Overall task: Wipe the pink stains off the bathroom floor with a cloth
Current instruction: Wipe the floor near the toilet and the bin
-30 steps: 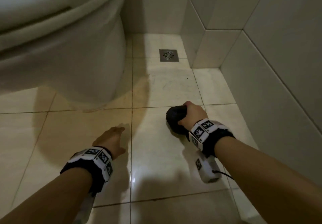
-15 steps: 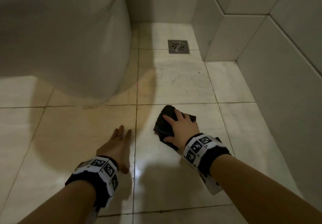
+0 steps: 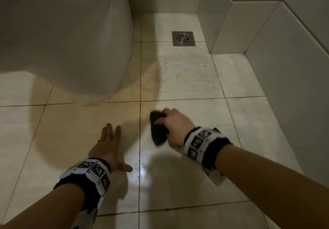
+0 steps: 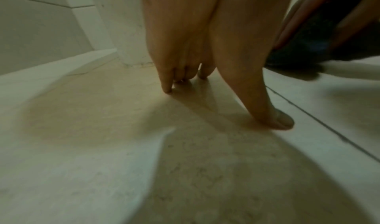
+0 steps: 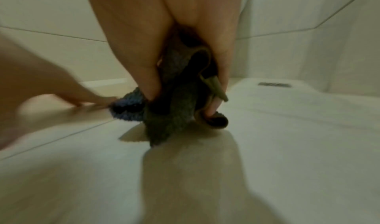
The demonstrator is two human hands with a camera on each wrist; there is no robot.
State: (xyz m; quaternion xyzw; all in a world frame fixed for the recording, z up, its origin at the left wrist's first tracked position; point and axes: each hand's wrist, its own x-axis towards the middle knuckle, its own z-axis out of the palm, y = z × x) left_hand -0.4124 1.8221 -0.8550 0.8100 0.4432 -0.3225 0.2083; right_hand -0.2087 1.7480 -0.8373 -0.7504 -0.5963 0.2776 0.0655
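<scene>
My right hand [image 3: 173,124] grips a dark bunched cloth [image 3: 157,130] just above the cream floor tiles [image 3: 187,175], right of the vertical grout line. In the right wrist view the thumb and fingers pinch the cloth [image 5: 174,107], whose lower corner hangs close to the floor. My left hand [image 3: 108,145] lies flat on the tile to the left, fingers straight and spread; in the left wrist view its fingertips [image 4: 167,90] press the floor. A tiny pink speck [image 3: 140,80] shows on the grout line near the toilet base. No other pink stain is plain in this dim light.
The toilet base [image 3: 80,41] fills the upper left. A square metal floor drain [image 3: 183,38] sits at the back. A tiled wall [image 3: 293,59] with a projecting corner closes in the right side. Shadows of my arms darken the tiles.
My right hand went from pressing the cloth flat with spread fingers to bunching it in a grip, and shifted slightly left. The left hand stayed flat on the floor. The view tilted lower.
</scene>
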